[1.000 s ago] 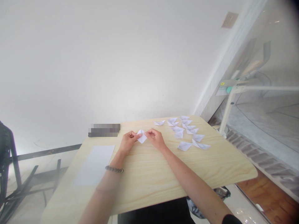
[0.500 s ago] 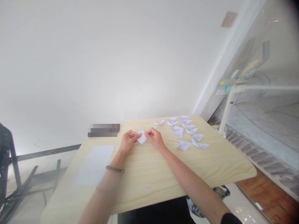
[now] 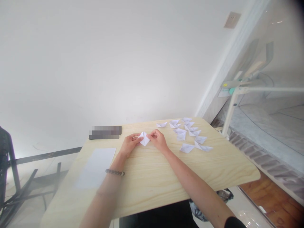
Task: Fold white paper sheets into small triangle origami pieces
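While the left hand (image 3: 128, 144) and right hand (image 3: 158, 140) pinch the folded paper (image 3: 144, 141) from opposite sides, over the far half of the table (image 3: 147, 177), I'd judge: left hand steady, right hand light, edges matched before pressing hard.

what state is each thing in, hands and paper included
left hand: closed on the paper diamond
right hand: pinching its right corner
paper diamond: folded, creased, held between both hands
folded paper pieces: creased, grouped on the table
paper sheet: flat, unfolded
dark object: pixelated, state cannot be told
bracelet: worn around left wrist
wall socket: nothing plugged in
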Motion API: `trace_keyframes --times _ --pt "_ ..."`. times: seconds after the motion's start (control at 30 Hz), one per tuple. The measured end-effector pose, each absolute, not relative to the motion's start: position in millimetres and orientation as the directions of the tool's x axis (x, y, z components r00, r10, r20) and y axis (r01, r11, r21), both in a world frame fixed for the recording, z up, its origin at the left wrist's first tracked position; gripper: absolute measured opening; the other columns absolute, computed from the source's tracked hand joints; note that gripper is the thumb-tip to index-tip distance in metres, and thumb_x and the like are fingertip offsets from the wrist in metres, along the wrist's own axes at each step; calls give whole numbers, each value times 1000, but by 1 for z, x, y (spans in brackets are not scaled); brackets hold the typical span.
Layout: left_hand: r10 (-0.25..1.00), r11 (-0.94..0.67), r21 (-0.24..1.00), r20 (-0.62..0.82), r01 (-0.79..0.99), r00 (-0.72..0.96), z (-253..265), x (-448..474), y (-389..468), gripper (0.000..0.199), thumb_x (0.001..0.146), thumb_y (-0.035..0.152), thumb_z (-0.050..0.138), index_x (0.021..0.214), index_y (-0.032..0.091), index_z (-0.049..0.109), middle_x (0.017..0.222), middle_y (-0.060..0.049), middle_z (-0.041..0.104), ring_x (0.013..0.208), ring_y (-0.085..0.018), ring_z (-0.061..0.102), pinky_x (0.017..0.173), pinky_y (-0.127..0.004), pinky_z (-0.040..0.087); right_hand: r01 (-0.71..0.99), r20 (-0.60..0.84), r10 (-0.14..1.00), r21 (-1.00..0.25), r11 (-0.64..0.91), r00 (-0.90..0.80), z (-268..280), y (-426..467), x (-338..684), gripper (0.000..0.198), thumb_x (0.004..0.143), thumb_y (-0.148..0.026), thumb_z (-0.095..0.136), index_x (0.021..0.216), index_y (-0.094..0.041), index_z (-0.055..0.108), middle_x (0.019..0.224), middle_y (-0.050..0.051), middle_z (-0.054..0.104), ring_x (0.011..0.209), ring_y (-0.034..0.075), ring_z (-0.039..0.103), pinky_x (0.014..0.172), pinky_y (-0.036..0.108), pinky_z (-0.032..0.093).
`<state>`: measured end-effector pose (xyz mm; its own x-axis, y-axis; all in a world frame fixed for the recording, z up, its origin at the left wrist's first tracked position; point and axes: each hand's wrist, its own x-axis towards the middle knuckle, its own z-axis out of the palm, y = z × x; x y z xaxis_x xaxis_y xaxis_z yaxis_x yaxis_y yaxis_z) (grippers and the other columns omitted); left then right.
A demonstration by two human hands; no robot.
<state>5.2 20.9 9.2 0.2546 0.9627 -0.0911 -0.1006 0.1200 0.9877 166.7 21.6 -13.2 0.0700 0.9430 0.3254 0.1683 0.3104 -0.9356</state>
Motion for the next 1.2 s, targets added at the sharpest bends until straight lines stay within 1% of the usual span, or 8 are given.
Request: trace_keyframes --times 0.13,0.2,0.33,0.4,0.57,0.77,0.93,1.2 --pt "963 102 990 -74 -100 258 7 4 22 41 60 32 68 94 11 61 89 -9 66 82 -20 59 75 -31 45 156 311 951 -939 306 3 -10 20 167 27 67 -40 55 82 -18 49 69 1 60 62 13 57 56 24 45" --pt "964 85 993 -60 -87 260 7 4 22 41 61 32 67 95 11 61 90 -9 66 82 -20 59 76 -31 44 224 307 951 -924 309 -44 -7 18 166 29 68 -41 54 84 -18 51 66 -1 59 59 12 54 53 22 42" --pt "961 67 994 -42 -82 273 10 4 20 43 61 33 67 97 10 61 90 -9 66 82 -20 58 77 -32 43 439 332 938 -831 340 -98 -5 15 167 31 71 -45 49 61 -16 50 53 -4 48 50 7 43 46 18 31" --pt "959 65 994 -37 -89 280 11 4 20 42 61 34 66 96 11 62 90 -8 66 82 -21 58 77 -32 43 480 327 936 -806 346 -126 -4 15 168 36 73 -45 47 54 -15 47 48 -4 43 48 7 39 44 18 27" --pt "940 91 990 -48 -111 339 11 4 20 43 61 38 66 95 11 64 85 -8 66 83 -22 58 78 -35 43 408 279 943 -851 331 -183 -2 16 171 40 77 -46 41 54 -15 46 50 -3 46 49 8 44 45 18 30" --pt "929 94 984 -33 -149 368 14 7 18 44 65 40 62 98 11 62 87 -8 66 82 -21 59 79 -35 43 364 277 952 -880 305 -127 1 14 171 44 81 -48 34 54 -15 46 50 0 49 46 8 43 45 18 31" --pt "948 70 992 -32 -109 318 13 8 18 38 64 38 63 91 11 64 83 -7 66 77 -18 58 73 -30 43 433 314 942 -837 334 -120 0 14 171 45 81 -47 33 51 -15 44 48 -1 49 46 7 42 46 19 29" --pt "951 -10 1000 10 -1 309 12 5 19 33 67 40 59 81 11 64 73 -4 64 63 -13 54 59 -23 39 507 336 905 -750 425 -263 -1 12 169 44 81 -46 35 51 -15 44 48 -2 49 47 7 41 47 19 27"
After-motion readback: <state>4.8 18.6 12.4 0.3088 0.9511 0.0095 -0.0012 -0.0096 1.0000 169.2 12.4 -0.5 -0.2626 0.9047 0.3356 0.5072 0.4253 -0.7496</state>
